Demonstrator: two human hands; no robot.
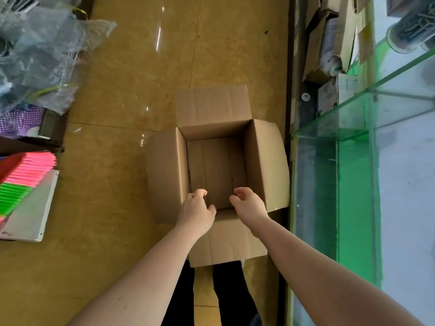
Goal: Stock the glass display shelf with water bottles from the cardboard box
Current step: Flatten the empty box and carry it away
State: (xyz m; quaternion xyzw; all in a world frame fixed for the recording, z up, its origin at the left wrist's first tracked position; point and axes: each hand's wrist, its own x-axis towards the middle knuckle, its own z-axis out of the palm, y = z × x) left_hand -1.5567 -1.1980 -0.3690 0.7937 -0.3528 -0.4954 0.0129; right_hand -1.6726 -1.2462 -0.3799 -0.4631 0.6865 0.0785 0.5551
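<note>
While I stand over the floor (131, 74) in dark trousers (179, 300), both my bare arms reach forward and down toward the cardboard box (266, 165) just ahead of my feet. My left hand (196, 211) hangs over the near left corner of the opening, fingers loosely curled, and it has hold of nothing. My right hand (249, 204) hovers above the near rim on the other side, its fingers also bent in a relaxed claw, gripping nothing; whether either hand touches the cardboard I cannot tell. The box sits on the tan tiles with all four flaps folded outward, the near flap (226, 241) lying toward my legs and the far flap (211, 104) standing away from me. Inside I see only the brown bottom panels. Just beside the box on my right runs the glass display shelf (353, 118), green-edged panes stepping upward, with a clear lidded cup (409, 36) resting on an upper pane farther off. To my left, well apart from the box, lies a stack of pink and green paper packs (26, 175) on a white board (33, 215). Beyond that, clear plastic bags (40, 55) are heaped. Far right, behind the shelf, more cartons (329, 43) are stacked.
</note>
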